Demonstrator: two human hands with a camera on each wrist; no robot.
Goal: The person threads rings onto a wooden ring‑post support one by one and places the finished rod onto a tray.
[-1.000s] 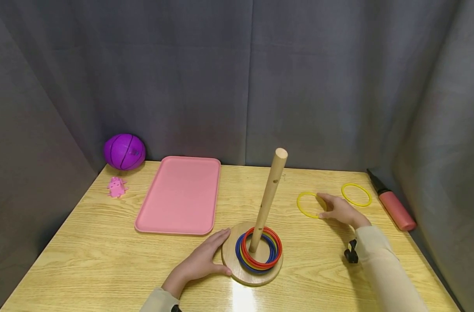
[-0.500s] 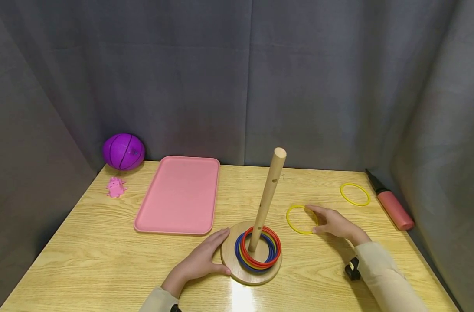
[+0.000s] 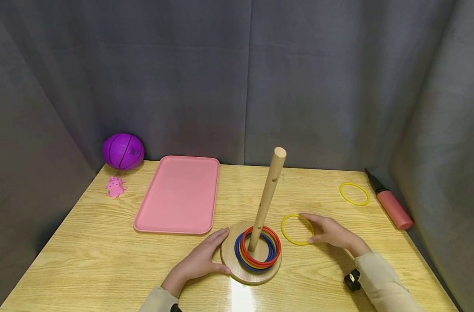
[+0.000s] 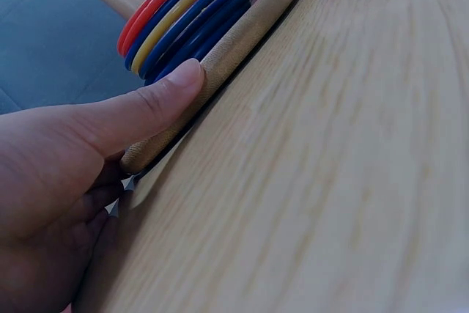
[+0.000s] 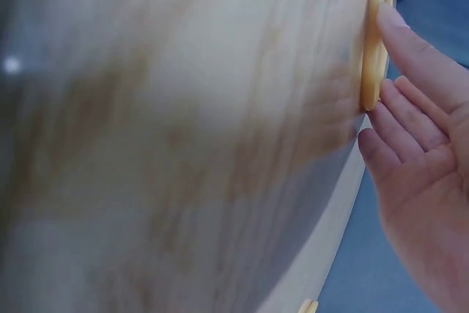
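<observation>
Yellow ring (image 3: pixel 297 229) lies flat on the wooden table (image 3: pixel 104 260), just right of the round wooden base (image 3: pixel 230 260) of the ring-toss stand, near the front of the tabletop. The right hand (image 3: pixel 330 234) rests on the table with its straight fingers against the ring's right edge; the right wrist view shows the fingertips (image 5: pixel 399 31) touching the ring's rim (image 5: pixel 372 56), extended and not curled round it. The right sleeve (image 3: pixel 381 281) runs off toward the lower right corner.

At the front, the left hand (image 3: pixel 199 262) presses against the left side of the base, thumb and fingers spread along its rim; in the left wrist view the thumb (image 4: pixel 157 100) lies straight against the wooden edge (image 4: pixel 242 34). On the base sits a stack of rings (image 3: pixel 259 251), red on top, then yellow and blue, threaded on the upright wooden peg (image 3: pixel 269 195), which leans slightly to the right in the head view.

Farther back, a pink tray (image 3: pixel 178 195) lies to the left of the stand. A second yellow ring (image 3: pixel 354 193) lies well apart at the right, just beside a pink hand pump (image 3: pixel 389 206) at the table's right edge. At the far left corner a small pink toy (image 3: pixel 115 186) sits in front of a purple ball (image 3: pixel 123 151), against the grey curtain (image 3: pixel 240 78).
</observation>
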